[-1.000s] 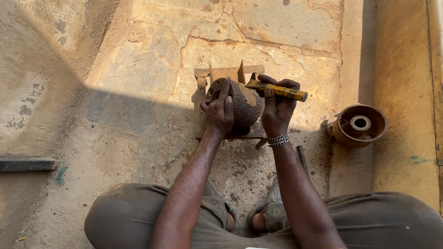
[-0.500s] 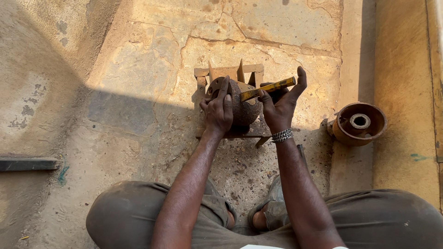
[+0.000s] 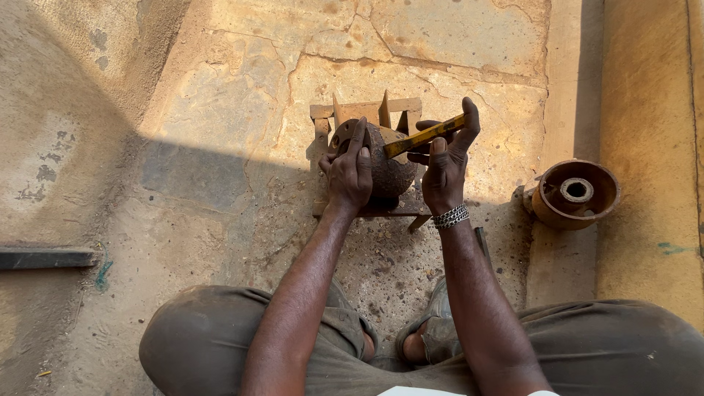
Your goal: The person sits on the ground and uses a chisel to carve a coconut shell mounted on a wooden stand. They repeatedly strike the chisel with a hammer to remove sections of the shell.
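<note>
While the person sits cross-legged on the stone floor, both hands work at a small stand ahead.
Left hand: fingers curled and closed over the near left side of a round rusty metal part.
Right hand: thumb and forefinger pinch a yellow flat tool, other fingers loosely spread.
Metal part: resting on a wooden stand, tool tip touching its top.
Far right: rusty pulley wheel, well apart.

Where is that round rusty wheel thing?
In the head view, the rusty round pulley sits on the stone floor at the right, beside the right hand and apart from it, just past the wooden stand.
</note>
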